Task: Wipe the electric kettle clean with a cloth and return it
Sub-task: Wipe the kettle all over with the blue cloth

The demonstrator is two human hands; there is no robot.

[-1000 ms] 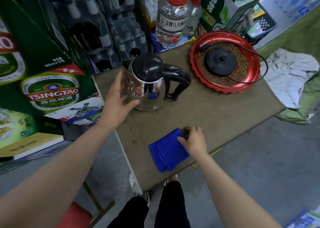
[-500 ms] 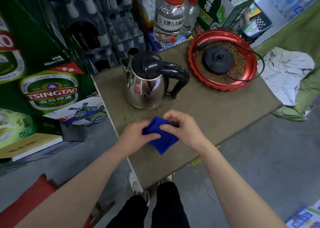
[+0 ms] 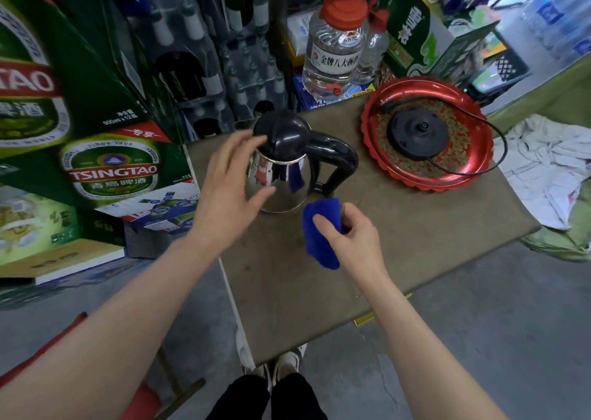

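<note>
- Kettle (image 3: 281, 176) stands upright on the surface (image 3: 399, 243), off its base (image 3: 419, 135), which lies in the red tray (image 3: 377, 151).
- Left hand (image 3: 230, 189), fingers spread apart, reaches around the kettle's side.
- Right hand (image 3: 351, 231) is clamped on the blue cloth (image 3: 319, 243).

Upright steel kettle (image 3: 281, 176); bunched blue cloth (image 3: 319, 237)
</note>
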